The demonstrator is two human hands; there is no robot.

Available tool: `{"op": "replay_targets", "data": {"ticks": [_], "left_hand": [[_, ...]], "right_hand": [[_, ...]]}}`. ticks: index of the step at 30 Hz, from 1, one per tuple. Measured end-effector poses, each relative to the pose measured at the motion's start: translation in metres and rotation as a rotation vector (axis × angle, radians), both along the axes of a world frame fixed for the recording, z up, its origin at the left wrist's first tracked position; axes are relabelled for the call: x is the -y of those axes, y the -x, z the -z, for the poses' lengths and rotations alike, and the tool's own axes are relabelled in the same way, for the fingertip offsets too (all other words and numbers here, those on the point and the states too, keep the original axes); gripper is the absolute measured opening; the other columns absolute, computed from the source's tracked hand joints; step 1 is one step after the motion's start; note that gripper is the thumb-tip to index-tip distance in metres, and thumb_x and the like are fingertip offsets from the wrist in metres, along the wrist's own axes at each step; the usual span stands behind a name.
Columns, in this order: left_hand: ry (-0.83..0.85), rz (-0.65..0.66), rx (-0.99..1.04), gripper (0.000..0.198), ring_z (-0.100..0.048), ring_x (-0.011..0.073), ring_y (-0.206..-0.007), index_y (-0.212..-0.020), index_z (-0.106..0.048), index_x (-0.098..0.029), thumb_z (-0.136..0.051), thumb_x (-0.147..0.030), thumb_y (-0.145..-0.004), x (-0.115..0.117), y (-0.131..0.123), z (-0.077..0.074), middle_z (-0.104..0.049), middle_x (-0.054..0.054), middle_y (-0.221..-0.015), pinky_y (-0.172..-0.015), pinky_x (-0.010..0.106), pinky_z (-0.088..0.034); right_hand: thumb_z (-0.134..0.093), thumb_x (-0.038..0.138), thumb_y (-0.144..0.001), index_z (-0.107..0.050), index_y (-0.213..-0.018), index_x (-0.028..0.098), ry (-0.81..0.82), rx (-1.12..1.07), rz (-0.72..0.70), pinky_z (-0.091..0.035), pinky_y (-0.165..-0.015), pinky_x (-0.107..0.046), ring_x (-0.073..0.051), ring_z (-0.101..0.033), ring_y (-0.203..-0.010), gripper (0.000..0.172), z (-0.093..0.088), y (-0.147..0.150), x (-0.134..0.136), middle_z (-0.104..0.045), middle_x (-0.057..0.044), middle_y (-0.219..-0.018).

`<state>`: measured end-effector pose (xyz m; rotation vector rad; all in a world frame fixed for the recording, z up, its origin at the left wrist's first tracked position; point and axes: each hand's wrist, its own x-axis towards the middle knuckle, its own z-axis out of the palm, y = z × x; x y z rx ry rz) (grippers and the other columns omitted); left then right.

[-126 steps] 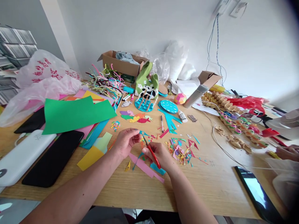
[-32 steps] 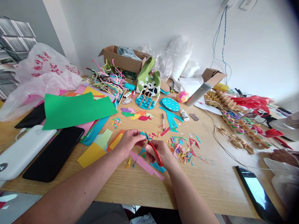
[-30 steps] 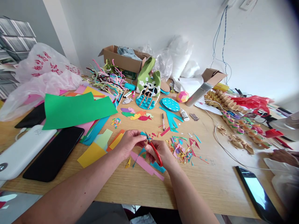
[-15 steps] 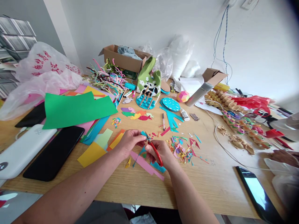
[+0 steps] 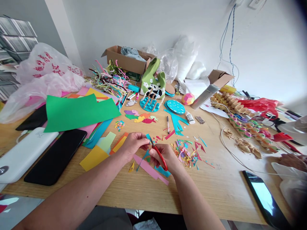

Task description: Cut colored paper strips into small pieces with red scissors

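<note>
My left hand [image 5: 132, 146] pinches a small blue paper piece [image 5: 148, 137] just above the wooden table [image 5: 216, 188]. My right hand [image 5: 165, 157] is closed round red-handled scissors [image 5: 160, 156], whose blades point up-left into that paper piece. A pink paper strip [image 5: 147, 169] and blue offcuts lie on the table under both hands. A heap of coloured paper scraps [image 5: 185, 154] sits just right of my right hand.
A green sheet [image 5: 76, 112] tops a stack of coloured paper at left, beside a black tablet [image 5: 54, 158] and a white device [image 5: 22, 155]. Paper fish [image 5: 140, 118], a pen [image 5: 168, 124], a glue bottle [image 5: 190, 118] lie beyond. A phone [image 5: 266, 198] and another person's hand [image 5: 294, 159] are at right.
The hands have stayed in nearly the same place. The blue paper piece has turned slightly in my left fingers against the scissor blades since 4 seconds ago.
</note>
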<state>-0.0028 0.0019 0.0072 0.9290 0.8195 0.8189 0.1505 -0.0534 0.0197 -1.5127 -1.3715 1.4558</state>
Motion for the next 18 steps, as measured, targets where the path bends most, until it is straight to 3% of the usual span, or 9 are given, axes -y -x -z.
{"op": "replay_targets", "data": {"ticks": [18], "left_hand": [[0.045, 0.013, 0.031, 0.017, -0.056, 0.0109, -0.055, -0.064, -0.061, -0.014, -0.071, -0.026, -0.059, 0.0007, -0.0005, -0.0021, -0.062, 0.000, -0.060, -0.057, 0.025, -0.047]], "right_hand": [[-0.073, 0.053, -0.069, -0.054, -0.061, 0.015, -0.009, -0.005, -0.012, -0.040, -0.037, -0.019, -0.010, -0.051, -0.038, 0.044, 0.0040, -0.0015, -0.0004, -0.059, 0.000, -0.048]]}}
